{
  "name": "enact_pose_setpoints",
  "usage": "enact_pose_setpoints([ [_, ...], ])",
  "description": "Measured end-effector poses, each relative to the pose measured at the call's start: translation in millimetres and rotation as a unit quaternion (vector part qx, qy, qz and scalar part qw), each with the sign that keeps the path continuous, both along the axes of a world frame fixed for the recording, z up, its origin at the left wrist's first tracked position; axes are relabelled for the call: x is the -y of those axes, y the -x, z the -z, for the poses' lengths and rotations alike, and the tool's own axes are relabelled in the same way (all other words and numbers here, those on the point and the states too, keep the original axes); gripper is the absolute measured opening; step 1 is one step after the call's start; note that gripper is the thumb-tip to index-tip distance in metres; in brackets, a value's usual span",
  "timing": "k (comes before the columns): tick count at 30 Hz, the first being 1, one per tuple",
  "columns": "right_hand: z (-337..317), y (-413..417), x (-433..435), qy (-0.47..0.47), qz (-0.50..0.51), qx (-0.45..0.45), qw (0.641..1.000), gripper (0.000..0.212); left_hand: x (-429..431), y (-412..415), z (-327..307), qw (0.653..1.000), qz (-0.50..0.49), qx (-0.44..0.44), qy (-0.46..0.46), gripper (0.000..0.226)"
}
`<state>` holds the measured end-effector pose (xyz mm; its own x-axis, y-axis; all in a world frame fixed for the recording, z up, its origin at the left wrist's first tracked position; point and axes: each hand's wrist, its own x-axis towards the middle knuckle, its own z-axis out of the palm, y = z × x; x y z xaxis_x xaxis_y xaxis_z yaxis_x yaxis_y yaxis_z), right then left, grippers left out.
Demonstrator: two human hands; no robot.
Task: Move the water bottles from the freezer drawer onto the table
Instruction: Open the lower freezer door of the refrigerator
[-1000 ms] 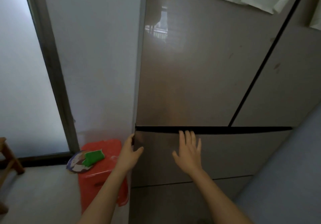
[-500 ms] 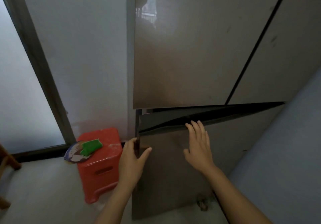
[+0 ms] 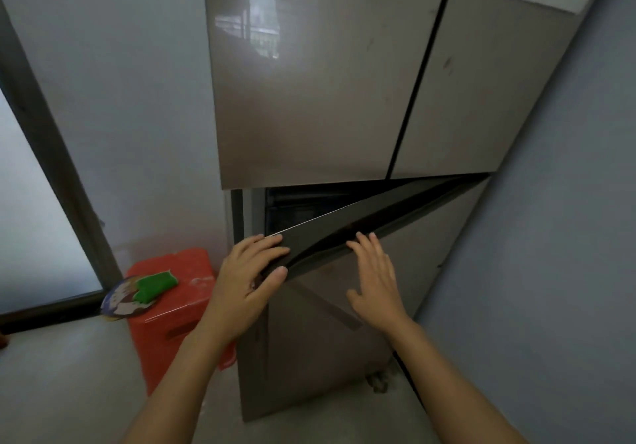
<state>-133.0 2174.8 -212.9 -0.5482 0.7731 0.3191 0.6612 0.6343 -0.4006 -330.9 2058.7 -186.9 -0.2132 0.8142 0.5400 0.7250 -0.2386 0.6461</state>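
Left hand (image 3: 247, 281) grips the drawer (image 3: 413, 264) at its top-left corner, right hand (image 3: 375, 278) flat on its top edge, stool (image 3: 172, 323) close at left; the dark gap hides any bottles.

A red plastic stool (image 3: 172, 309) stands on the pale floor (image 3: 62, 385) against the wall. It bears a green item (image 3: 155, 283) lying partly over a round printed disc (image 3: 120, 302). At left is a frosted glass pane (image 3: 31, 209) in a dark frame (image 3: 58, 154); at right, a blue-grey wall (image 3: 557, 237).
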Motion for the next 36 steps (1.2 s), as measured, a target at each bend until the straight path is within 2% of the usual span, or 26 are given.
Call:
enact_pose_setpoints([
  [4,-3,-36,14,0.001,-0.013,-0.003,1.000,0.080,18,-41,-1,0.999,-0.008,0.024,-0.035,0.035],
  [8,-8,-86,33,0.034,-0.025,-0.049,0.998,0.077,40,-97,-6,0.997,-0.004,0.055,-0.062,0.030],
  [11,-16,-130,44,0.104,-0.033,-0.117,0.987,0.067,53,-143,-5,0.995,0.027,0.064,-0.075,0.029],
  [14,-32,-184,59,0.212,-0.025,-0.207,0.955,0.065,62,-198,-5,0.991,0.072,0.091,-0.073,0.028],
  [16,-39,-214,74,0.222,-0.014,-0.215,0.951,0.068,61,-231,-8,0.986,0.098,0.116,-0.062,0.025],
  [24,-59,-327,163,0.141,0.036,-0.253,0.956,0.034,49,-349,-9,0.971,0.207,0.095,-0.071,0.028],
  [27,-59,-359,180,0.096,0.065,-0.209,0.971,0.031,36,-387,-12,0.960,0.265,0.073,-0.057,0.028],
  [29,-55,-373,180,0.052,0.112,-0.165,0.979,0.038,27,-404,-12,0.948,0.304,0.089,-0.021,0.031],
  [32,-45,-395,172,-0.023,0.250,-0.111,0.962,0.045,12,-432,-6,0.924,0.373,0.078,0.029,0.038],
  [34,-41,-405,165,-0.087,0.326,-0.057,0.940,0.044,2,-451,2,0.911,0.410,0.008,0.045,0.046],
  [36,-39,-414,153,-0.162,0.382,0.004,0.910,0.045,-8,-462,15,0.912,0.396,-0.069,0.078,0.058],
])
